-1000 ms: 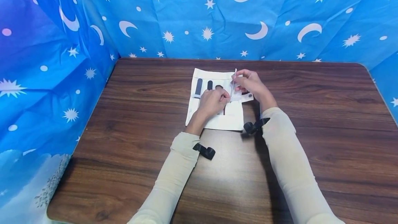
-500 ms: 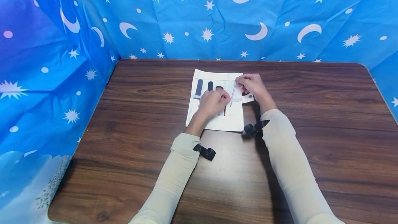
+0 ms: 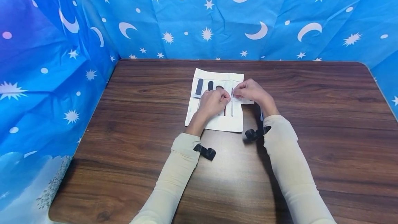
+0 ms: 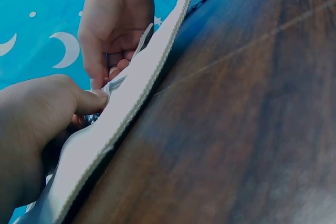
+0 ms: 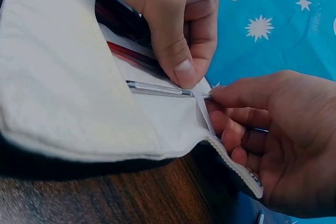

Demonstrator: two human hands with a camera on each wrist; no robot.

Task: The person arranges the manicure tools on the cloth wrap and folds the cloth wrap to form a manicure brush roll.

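Observation:
On the table lies an unfolded white tool case point(image 3: 217, 124) with slim tools under an elastic band point(image 5: 202, 113). A thin silver cuticle pusher point(image 5: 160, 88), its handle knurled, runs through the band and along the case. My right hand point(image 3: 251, 90) pinches the pusher's far end between thumb and forefinger, just beyond the band. Beside it my left hand point(image 3: 212, 103) pinches the elastic band with its thumb and finger, covering the middle of the case. In the left wrist view, the case's raised edge point(image 4: 134, 87) hides most of the pusher.
A dark grey flat tool point(image 3: 199, 87), a black-ended tool point(image 3: 210, 85) and a red-handled tool point(image 5: 134, 56) sit in the case. A flap point(image 3: 247, 102) sticks out at its right. The brown wooden table point(image 3: 140, 113) reaches back to a blue patterned cloth point(image 3: 186, 16).
My right hand has moved toward me with the cuticle pusher, which has slid through the band and further down the case. My left hand has stayed in place.

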